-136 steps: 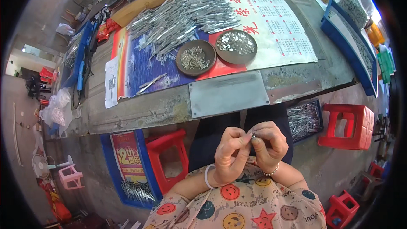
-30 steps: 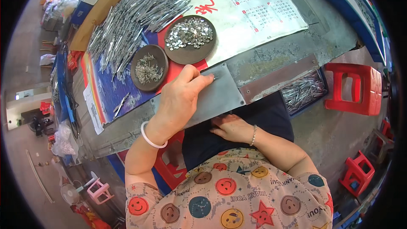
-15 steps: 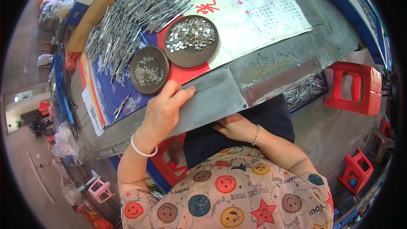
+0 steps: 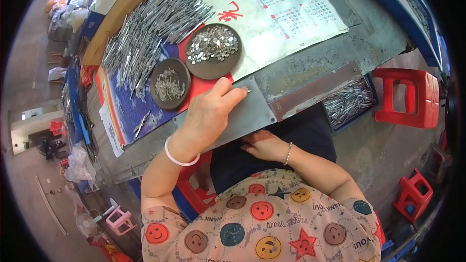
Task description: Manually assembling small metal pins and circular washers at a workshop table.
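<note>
My left hand (image 4: 208, 111) is over the grey metal plate (image 4: 242, 119) at the table's near edge. Its thumb and forefinger are pinched on a small shiny metal piece (image 4: 249, 90), mostly covered by the fingertips. My right hand (image 4: 266, 145) lies on the dark cloth over my lap, below the plate's edge, fingers loosely stretched and seemingly holding nothing. Beyond the left hand stand two round dark dishes: the smaller dish (image 4: 182, 100) bears tiny thin metal pins (image 4: 170, 85), and the larger dish (image 4: 213, 71) bears small shiny discs (image 4: 212, 44).
A big heap of slender metal tools (image 4: 150, 24) covers the table's far left, with a few loose ones (image 4: 141, 125) nearer. A printed calendar sheet (image 4: 272, 34) lies beneath. Right of my lap are a bin of metal tools (image 4: 349, 99) and a red stool (image 4: 407, 98).
My left hand has moved right and slightly away from me along the plate, still pinched. The right hand stays on my lap. The whole view has shifted a little.
</note>
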`<state>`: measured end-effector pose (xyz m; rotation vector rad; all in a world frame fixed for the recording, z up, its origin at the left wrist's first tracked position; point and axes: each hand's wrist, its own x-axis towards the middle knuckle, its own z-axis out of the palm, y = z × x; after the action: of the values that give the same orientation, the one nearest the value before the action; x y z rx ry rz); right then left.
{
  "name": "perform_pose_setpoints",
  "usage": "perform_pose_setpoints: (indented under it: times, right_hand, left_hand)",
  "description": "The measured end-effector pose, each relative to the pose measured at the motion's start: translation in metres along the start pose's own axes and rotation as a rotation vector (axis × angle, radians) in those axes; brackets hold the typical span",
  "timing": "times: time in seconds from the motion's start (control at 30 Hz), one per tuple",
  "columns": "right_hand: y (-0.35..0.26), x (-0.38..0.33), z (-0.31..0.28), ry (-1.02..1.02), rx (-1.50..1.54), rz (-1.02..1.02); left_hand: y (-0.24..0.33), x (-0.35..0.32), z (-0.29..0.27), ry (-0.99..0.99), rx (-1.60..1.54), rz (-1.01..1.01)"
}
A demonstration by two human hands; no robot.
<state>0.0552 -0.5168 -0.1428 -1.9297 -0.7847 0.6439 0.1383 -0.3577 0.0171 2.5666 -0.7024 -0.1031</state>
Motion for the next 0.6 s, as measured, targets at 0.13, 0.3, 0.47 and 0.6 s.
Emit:
perform_pose_setpoints:
  times: [0.13,0.3,0.47,0.6]
  right_hand:
    - [0.005,0.004,-0.002,0.027,0.007,0.013]
    - [-0.007,-0.004,-0.013,-0.014,-0.047,0.017]
    - [-0.043,-0.014,-0.030,-0.104,0.073,-0.042]
    - [-0.098,-0.026,-0.053,0.218,0.322,-0.131]
  left_hand:
    - [-0.017,-0.026,-0.009,-0.013,0.015,-0.030]
    - [-0.013,-0.048,-0.002,0.100,-0.015,-0.096]
    - [0.008,-0.067,0.010,0.274,-0.310,-0.074]
    - [0.031,-0.088,0.009,0.174,-0.956,-0.339]
